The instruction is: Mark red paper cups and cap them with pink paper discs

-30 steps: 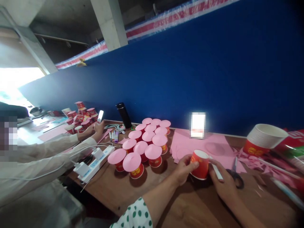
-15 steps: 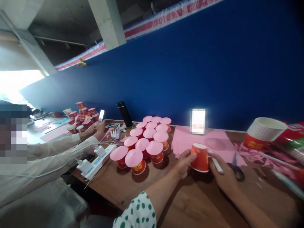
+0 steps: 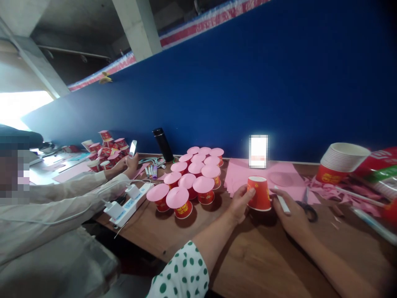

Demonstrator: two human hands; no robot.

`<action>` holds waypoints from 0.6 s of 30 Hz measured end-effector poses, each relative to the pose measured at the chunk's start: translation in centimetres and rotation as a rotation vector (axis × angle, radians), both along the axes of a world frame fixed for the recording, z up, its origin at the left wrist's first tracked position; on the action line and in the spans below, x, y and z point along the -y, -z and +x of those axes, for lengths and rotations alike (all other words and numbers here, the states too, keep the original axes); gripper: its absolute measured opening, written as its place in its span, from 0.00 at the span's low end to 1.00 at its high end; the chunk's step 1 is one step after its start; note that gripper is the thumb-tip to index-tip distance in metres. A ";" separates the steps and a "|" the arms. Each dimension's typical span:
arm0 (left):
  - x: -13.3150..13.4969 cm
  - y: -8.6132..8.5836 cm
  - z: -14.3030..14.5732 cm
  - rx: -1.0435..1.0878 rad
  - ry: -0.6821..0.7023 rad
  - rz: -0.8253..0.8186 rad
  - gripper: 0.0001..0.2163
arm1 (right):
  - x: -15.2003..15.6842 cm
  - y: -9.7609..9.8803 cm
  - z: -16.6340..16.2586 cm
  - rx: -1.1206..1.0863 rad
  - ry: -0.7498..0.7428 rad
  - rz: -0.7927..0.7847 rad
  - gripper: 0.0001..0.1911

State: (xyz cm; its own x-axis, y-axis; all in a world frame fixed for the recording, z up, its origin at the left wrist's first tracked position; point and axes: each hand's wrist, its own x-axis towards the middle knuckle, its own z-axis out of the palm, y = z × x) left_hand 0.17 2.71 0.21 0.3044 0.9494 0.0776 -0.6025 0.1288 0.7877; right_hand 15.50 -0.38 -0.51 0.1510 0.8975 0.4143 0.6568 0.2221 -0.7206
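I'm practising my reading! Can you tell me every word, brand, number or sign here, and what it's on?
None can be read for sure.
Red cup in the left hand: yellow marks, too blurred.
Cups under pink discs: yellow marks, too small and blurred.
Cup stack: yellow marks, blurred.
Red package, right edge: white marks, too blurred.
Bright screen: blocked out by big squares.

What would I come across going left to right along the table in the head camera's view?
Pile of red cups → co-worker's phone → cups topped with pink discs → left hand → held red cup → right hand → scissors → stack of paper cups.
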 end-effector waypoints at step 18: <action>-0.2 0.6 0.2 -0.112 -0.071 0.147 0.20 | 0.3 -0.3 -0.2 -0.010 -0.016 0.023 0.20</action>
